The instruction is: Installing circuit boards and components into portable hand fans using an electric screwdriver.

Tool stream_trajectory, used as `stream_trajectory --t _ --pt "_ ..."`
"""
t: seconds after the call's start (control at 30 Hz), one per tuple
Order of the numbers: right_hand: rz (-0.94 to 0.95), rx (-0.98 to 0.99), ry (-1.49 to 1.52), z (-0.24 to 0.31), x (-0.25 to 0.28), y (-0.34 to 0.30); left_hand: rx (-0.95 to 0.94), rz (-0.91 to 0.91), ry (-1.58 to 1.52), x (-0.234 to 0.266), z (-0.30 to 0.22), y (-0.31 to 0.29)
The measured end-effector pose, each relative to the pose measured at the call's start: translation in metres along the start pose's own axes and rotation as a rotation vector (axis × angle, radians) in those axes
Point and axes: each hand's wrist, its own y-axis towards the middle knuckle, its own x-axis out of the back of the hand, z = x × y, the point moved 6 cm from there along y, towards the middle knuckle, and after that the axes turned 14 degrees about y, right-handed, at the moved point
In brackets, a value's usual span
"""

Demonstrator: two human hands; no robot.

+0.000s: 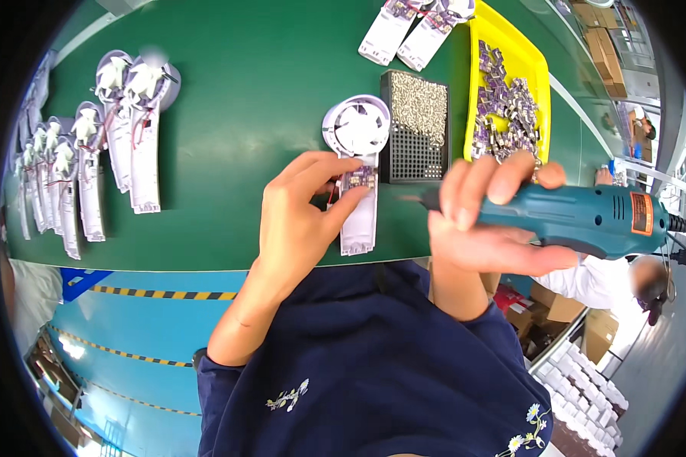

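Left hand (301,209) pinches a board (358,178) already in the fan (359,222), and right of it the right hand (476,236) grips a driver (575,217), tip not yet touching.

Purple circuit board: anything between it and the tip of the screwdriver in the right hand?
Nothing visible stands between the circuit board and the screwdriver tip; the left hand flanks the board, leaving its middle exposed.

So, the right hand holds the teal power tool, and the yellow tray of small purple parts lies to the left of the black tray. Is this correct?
One detail is wrong: in the head view, the yellow tray lies to the right of the black tray. The right hand does hold the teal power tool.
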Motion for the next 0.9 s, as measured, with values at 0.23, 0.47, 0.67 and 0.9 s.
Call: stream_trajectory --t 0.23,0.47,0.67,0.9 --pt "-0.385 -0.249 -0.165 0.01 0.035 -0.076 0.132 0.064 -0.259 -0.003 0.01 -0.005" --pt "-0.546 -0.114 -0.155 0.052 0.063 -0.081 0.156 0.065 -0.314 0.03 0.006 0.028" --pt "-0.701 -0.125 -0.145 0.062 0.083 -0.103 0.031 0.096 -0.099 0.05 0.007 0.133" --pt "-0.64 -0.13 -0.119 0.062 0.088 -0.112 -0.053 0.13 -0.077 0.038 0.007 0.206"
